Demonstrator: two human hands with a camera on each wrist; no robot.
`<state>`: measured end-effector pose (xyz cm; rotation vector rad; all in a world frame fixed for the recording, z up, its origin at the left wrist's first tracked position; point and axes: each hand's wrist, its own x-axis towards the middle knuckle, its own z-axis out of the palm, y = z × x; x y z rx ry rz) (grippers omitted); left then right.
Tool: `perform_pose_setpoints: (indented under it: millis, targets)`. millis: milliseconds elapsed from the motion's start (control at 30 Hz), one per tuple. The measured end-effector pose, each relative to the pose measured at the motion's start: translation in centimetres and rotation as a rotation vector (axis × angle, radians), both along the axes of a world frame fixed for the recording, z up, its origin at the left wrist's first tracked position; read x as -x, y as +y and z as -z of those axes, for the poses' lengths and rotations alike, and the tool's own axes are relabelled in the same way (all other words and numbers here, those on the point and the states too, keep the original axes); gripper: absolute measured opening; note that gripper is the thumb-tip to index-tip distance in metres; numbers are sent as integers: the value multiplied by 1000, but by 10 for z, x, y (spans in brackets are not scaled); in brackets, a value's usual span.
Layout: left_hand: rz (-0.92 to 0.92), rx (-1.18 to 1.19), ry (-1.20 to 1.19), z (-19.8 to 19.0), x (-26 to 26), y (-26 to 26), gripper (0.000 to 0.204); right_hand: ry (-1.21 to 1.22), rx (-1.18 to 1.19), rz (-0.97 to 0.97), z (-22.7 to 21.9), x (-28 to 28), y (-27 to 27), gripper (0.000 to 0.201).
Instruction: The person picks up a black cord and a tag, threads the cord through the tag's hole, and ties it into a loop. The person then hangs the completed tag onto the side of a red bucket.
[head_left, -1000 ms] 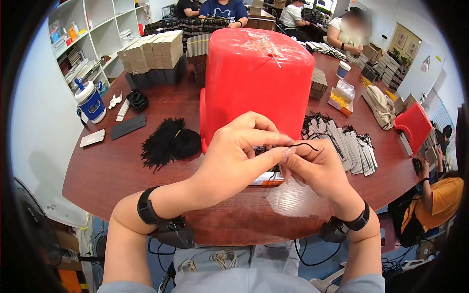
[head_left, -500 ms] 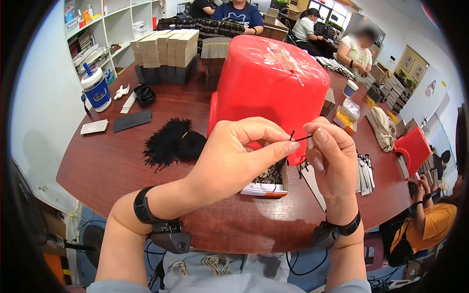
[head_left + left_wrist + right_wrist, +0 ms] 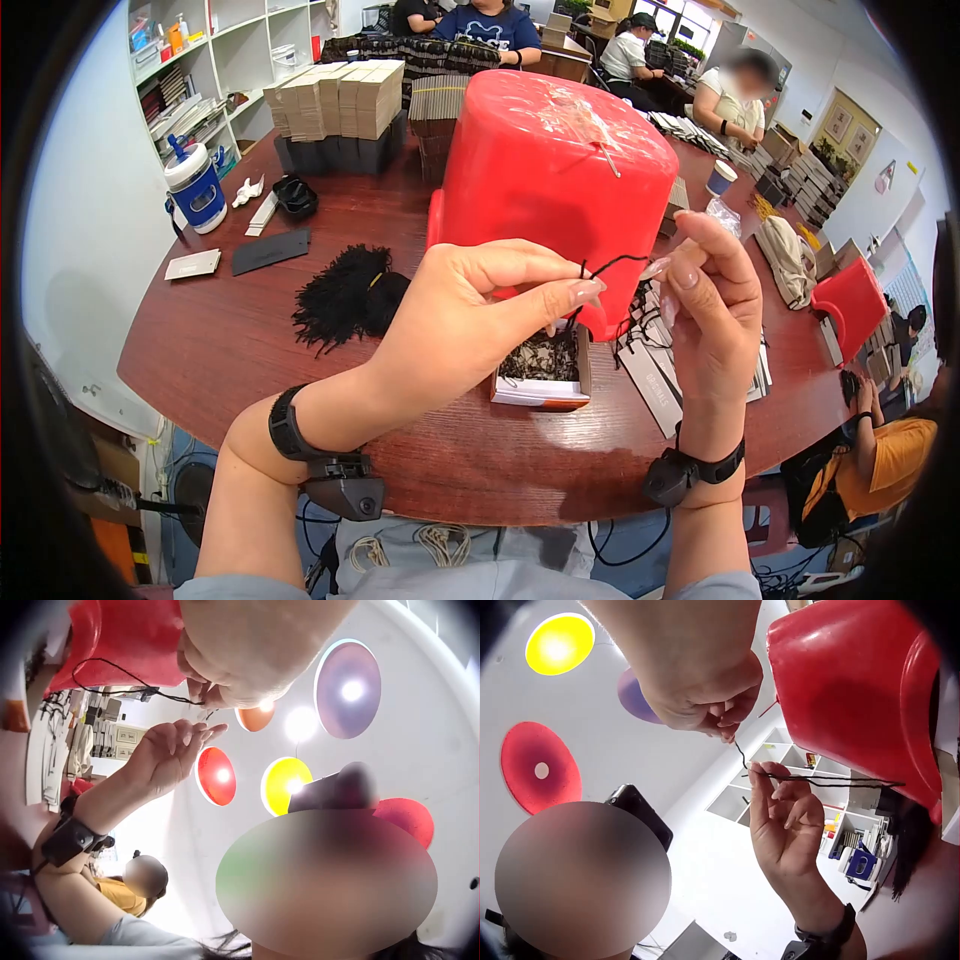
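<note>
My left hand (image 3: 460, 310) pinches a thin black cord (image 3: 620, 262) between thumb and forefinger, in front of a red plastic tub (image 3: 550, 180). Off to its right, my right hand (image 3: 718, 310) has thumb and fingertips at the cord's far end, other fingers loosely bent. From the right wrist, a short stretch of cord runs between both hands, and a long doubled length (image 3: 817, 780) trails from the left fingers. The left wrist view shows that length as a loop. Below the hands is a small open box (image 3: 540, 392) with dark patterned contents.
Grey tags with black strings (image 3: 650, 385) lie right of the box. A bundle of black cords (image 3: 345, 295) rests left of the tub. Farther back are stacked cards (image 3: 335, 100), a blue-and-white jug (image 3: 195, 190) and a paper cup (image 3: 720, 178). Other people sit around the table.
The hands were together at the cord a second ago. My right hand has drawn away to the right and up, its fingers spreading, and more of the cord shows between the hands.
</note>
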<state>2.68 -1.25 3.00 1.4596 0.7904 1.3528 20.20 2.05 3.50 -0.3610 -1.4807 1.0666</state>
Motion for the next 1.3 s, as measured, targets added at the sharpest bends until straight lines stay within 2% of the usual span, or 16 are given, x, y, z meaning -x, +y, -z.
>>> perform_pose_setpoints:
  millis: [133,200,267,400,467,533,633,667,800,967,1233,1300]
  targets:
    - [-51,-23,-14,0,-2,-1,12,58,149,1,-1,2,-1,23]
    - [-41,4,-10,-2,-3,-3,12,-43,350,-42,1,5,-4,24]
    - [-33,33,-7,0,-4,-3,12,-30,335,-52,4,9,-4,21]
    - [-48,-89,-4,12,-8,2,14,22,229,-69,4,8,-3,11]
    - [-24,42,-2,4,-6,-1,15,-10,122,2,2,3,-1,11]
    - [-37,50,-30,0,-1,2,15,-23,83,21,-5,-4,-2,11]
    - [-56,41,-57,0,-1,2,17,-421,-99,118,-16,-13,-6,13]
    - [-61,27,-55,0,-1,2,18,-421,-98,118,-16,-12,-7,13]
    - [137,174,-77,1,-5,-4,14,-502,-99,126,-13,-4,-9,15]
    - [135,203,-74,0,-5,-4,12,-449,4,82,-11,1,-9,14]
    - [174,223,-73,6,-3,0,12,-410,24,54,-9,5,-10,11]
    - [76,145,-32,4,-2,1,13,-384,103,110,-8,6,-10,8]
